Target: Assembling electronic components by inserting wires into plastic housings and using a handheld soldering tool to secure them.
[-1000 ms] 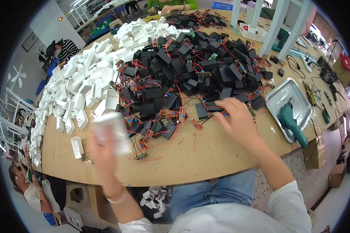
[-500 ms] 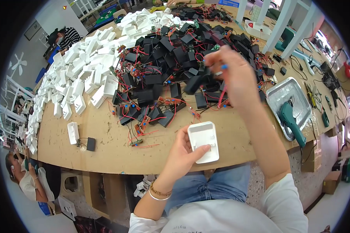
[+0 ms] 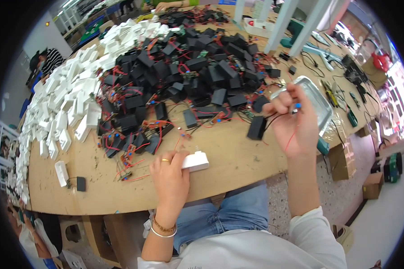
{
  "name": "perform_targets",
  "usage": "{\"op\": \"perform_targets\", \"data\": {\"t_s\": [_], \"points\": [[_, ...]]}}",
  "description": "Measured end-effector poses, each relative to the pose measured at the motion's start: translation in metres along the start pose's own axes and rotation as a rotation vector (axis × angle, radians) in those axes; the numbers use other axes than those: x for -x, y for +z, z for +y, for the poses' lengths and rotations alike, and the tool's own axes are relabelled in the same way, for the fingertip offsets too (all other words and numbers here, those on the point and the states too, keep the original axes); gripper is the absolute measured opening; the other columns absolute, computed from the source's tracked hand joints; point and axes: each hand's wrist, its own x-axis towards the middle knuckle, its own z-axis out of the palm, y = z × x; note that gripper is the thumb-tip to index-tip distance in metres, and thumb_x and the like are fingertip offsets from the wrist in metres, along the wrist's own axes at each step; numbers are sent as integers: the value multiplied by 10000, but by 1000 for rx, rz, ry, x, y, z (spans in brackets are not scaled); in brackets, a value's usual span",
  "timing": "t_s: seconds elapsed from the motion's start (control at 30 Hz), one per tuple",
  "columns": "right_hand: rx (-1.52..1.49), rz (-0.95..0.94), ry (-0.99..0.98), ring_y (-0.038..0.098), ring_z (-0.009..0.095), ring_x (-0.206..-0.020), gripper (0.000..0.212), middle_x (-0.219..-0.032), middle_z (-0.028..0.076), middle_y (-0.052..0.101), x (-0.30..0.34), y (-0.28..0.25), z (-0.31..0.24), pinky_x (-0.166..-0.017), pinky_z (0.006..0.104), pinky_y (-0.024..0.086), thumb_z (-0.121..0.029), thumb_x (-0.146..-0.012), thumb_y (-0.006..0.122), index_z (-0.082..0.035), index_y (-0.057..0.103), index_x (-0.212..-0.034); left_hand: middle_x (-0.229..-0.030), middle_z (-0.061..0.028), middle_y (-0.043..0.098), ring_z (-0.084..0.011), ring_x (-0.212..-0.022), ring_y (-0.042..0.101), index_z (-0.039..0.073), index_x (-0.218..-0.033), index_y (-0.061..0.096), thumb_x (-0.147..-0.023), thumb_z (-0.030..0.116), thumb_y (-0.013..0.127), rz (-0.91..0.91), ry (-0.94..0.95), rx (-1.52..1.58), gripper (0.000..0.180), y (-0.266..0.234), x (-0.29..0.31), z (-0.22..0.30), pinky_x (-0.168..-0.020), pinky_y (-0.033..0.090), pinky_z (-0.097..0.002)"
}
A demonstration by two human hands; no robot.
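Note:
My left hand (image 3: pixel 169 177) grips a white plastic casing (image 3: pixel 197 162) just above the near part of the table. The casing is turned on edge, with a small clear peg on its upper side. Raised at the right, my right hand (image 3: pixel 297 130) has its fingers curled around a small wired part with a blue component (image 3: pixel 297 106); most of that part is hidden. Dark wires run from it to a black rectangular box (image 3: pixel 256 127) hanging beside the fingers. A thin red wire lies across the palm.
Black boxes with wired circuit boards (image 3: pixel 184 76) form a large heap, with white casings (image 3: pixel 63 96) piled at its left. One casing (image 3: pixel 61 174) and a wired black box (image 3: pixel 81 184) lie apart. A metal tray (image 3: pixel 325 112), pliers (image 3: pixel 331 99) and white posts (image 3: pixel 280 27) stand right.
My left hand has tipped the white casing from open side up onto its edge. My right hand has come back from the heap toward me and rightward, with the wired part and black box.

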Motion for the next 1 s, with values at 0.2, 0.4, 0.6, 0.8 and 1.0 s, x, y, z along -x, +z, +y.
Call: {"op": "perform_targets", "data": {"t_s": [0.2, 0.4, 0.6, 0.8, 1.0], "points": [[99, -171, 38, 518, 197, -917, 224, -1009, 83, 533, 21, 1, 12, -877, 412, 429, -250, -984, 446, -54, 554, -995, -1189, -119, 509, -310, -1070, 474, 69, -1213, 535, -702, 28, 640, 90, 161, -40, 523, -3, -22, 53, -931, 354, -429], [444, -387, -58, 371, 269, -1303, 296, -1440, 193, 342, 57, 7, 17, -1047, 424, 317, -272, -964, 496, -26, 618, -1072, -1283, -150, 463, -345, -1123, 479, 10, -1305, 459, -796, 91, 662, 144, 475, 656, 554, -17, -44, 99, -945, 406, -412], [841, -443, -165, 499, 201, -1141, 185, -1392, 125, 362, 71, 10, 6, -974, 376, 382, -126, -911, 572, -60, 689, -1037, -1246, -184, 504, -228, -1016, 578, -37, -1147, 522, -958, 135, 491, 114, 335, 1098, 257, -9, -19, 113, -855, 482, -341], [761, -238, 27, 537, 238, -1100, 248, -1145, 187, 591, 82, -14, 8, -985, 389, 362, -199, -895, 558, 12, 653, -983, -822, -62, 611, -92, -660, 555, -1, -955, 572, -991, 198, 428, -418, -86, 1243, 248, -17, -1, 104, -564, 444, -227], [703, -86, -232, 586, 228, -959, 357, -1019, 157, 621, 67, -26, -7, -892, 382, 429, -249, -931, 475, 39, 560, -1125, -691, -21, 578, -67, -598, 521, 12, -792, 581, -988, 209, 445, -507, -34, 1063, 309, -23, 4, 89, -537, 422, -219]]}}
